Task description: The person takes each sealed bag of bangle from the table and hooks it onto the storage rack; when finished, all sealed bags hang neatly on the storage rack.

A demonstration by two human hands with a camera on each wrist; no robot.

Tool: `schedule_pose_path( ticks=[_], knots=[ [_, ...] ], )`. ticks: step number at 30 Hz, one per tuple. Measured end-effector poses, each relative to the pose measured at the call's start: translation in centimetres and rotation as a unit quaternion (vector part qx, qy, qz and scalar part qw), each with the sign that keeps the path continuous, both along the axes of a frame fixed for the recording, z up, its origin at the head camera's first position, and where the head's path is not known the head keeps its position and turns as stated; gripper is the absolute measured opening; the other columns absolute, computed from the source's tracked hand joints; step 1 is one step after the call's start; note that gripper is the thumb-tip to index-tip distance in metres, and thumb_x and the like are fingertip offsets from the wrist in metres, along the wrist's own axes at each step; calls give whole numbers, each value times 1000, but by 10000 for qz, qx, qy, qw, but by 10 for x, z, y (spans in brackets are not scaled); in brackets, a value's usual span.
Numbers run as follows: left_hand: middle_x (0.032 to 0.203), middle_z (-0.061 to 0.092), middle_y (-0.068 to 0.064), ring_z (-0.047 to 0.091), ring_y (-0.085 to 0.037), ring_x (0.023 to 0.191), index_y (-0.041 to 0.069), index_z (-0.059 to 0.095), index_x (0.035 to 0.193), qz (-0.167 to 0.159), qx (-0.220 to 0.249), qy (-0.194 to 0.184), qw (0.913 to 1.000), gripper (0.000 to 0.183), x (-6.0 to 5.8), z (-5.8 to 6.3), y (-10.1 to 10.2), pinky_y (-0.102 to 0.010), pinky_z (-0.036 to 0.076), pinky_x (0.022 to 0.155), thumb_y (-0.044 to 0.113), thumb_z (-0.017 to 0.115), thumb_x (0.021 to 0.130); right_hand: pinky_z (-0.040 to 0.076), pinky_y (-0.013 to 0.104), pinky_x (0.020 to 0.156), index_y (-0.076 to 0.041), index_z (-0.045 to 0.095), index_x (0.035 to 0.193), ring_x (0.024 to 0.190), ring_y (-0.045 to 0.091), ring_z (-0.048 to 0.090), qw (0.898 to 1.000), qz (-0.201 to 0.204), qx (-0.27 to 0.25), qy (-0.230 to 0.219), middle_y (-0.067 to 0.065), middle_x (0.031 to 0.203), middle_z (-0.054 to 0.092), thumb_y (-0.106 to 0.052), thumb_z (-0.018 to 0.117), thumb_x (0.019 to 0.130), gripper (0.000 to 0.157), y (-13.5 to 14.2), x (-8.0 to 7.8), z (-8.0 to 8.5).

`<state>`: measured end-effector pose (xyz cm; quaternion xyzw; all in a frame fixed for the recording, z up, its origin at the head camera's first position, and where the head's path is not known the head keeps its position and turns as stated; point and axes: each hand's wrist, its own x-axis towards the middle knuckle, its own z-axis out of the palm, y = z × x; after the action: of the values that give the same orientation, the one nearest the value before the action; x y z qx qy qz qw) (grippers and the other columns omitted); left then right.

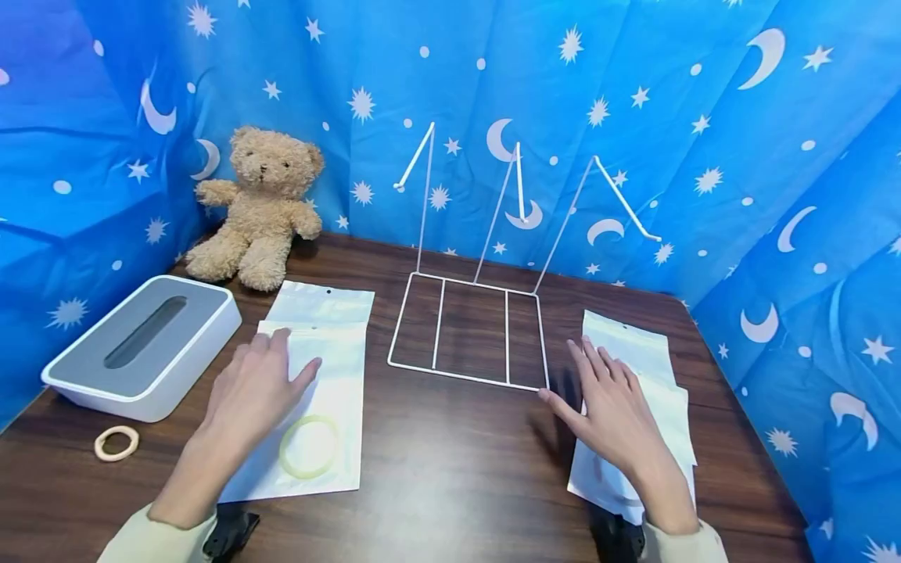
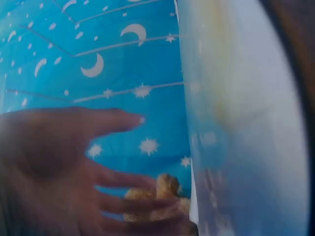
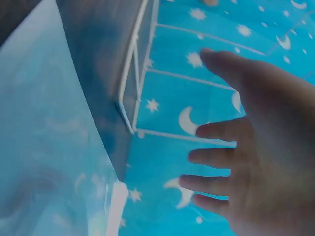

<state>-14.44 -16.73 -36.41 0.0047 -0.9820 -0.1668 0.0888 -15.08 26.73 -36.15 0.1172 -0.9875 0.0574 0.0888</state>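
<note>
My left hand (image 1: 256, 387) is held palm down over white zip packets (image 1: 345, 383) at the left, its thumb spread and no object in its grasp. A pale yellow-green ring (image 1: 308, 474) shows on or through the front packet. Over at the right, my right hand (image 1: 615, 410) hovers with straight, spread fingers above several overlapping white packets (image 1: 672, 407). Both palms face down in the wrist views, apart from the packet surfaces. Between the hands, a white wire rack (image 1: 472, 378) with three upright arms stands on the table.
A teddy bear (image 1: 263, 184) sits at the back left behind a grey-topped white tissue box (image 1: 193, 367). One small wooden ring (image 1: 113, 457) lies in front of the box. A blue star-and-moon curtain (image 1: 464, 86) borders the dark wooden table (image 1: 450, 469).
</note>
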Motion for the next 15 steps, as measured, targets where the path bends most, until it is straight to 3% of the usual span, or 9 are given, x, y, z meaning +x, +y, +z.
schedule_pose_path(
  ticks=[3, 5, 10, 15],
  knots=[
    [115, 41, -44, 44, -55, 105, -17, 38, 135, 344, 44, -906, 9953, 92, 3, -4, -9, -62, 44, 70, 55, 67, 86, 18, 60, 109, -2, 33, 152, 138, 46, 28, 9994, 150, 11, -311, 25, 154, 28, -67, 50, 91, 90, -6, -13, 1],
    [113, 36, -45, 40, -57, 105, -17, 35, 136, 456, 64, -1224, 9914, 102, 3, -7, -12, -61, 44, 68, 62, 70, 81, 18, 61, 109, -2, 33, 151, 138, 47, 29, 9982, 199, -81, -553, 26, 154, 28, -68, 50, 91, 91, -10, -22, -1],
    [108, 34, -45, 37, -56, 102, -16, 33, 136, 597, 86, -1249, 9903, 113, 5, -12, -21, -60, 43, 66, 67, 75, 71, 17, 62, 109, -2, 29, 153, 138, 47, 28, 9941, 250, -339, -998, 26, 154, 27, -69, 52, 89, 96, -13, -35, -14],
    [101, 34, -41, 38, -54, 96, -17, 33, 134, 520, 284, -1093, 9922, 118, 3, -17, -33, -58, 42, 66, 68, 79, 65, 16, 60, 110, 5, 27, 151, 137, 47, 29, 9936, 137, -403, -1042, 29, 152, 31, -69, 54, 88, 101, -10, -37, -28]
  ],
)
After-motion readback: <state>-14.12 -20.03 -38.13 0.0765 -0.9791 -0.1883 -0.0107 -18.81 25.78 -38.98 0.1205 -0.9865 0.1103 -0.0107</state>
